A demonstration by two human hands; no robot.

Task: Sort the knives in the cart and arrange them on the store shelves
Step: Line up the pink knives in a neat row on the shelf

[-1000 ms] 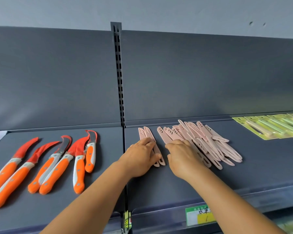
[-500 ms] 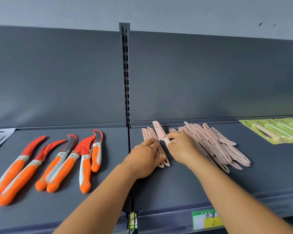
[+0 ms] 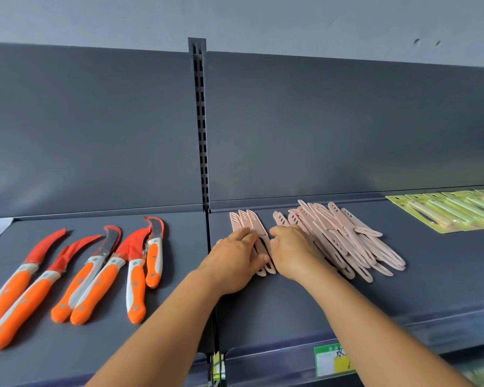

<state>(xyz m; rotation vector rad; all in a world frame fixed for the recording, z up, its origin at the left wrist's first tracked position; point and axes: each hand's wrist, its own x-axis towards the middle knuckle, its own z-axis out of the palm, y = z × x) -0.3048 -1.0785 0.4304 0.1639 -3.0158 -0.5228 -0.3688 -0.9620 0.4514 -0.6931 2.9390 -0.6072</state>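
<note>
The step now is lining up the pink knives on the shelf (image 3: 291, 311). The left hand (image 3: 235, 261) lies flat and open on three neat pink knives (image 3: 248, 219). The right hand (image 3: 291, 252) is at its 3 o'clock, with curled fingers on the messy pink pile (image 3: 347, 238); I cannot tell if it grips one. Next, I think, it needs to pull one knife loose and set it beside the row.

Pink knives (image 3: 344, 236) showing pale pink all over, slotted sheaths. Curved knives (image 3: 95, 269) showing orange-and-white handles, red blade covers. Packaged items (image 3: 453, 210) sitting on lime-green cards. Shelf (image 3: 430, 275) and back panel reading dark grey; price label (image 3: 333, 358) showing green-yellow.
</note>
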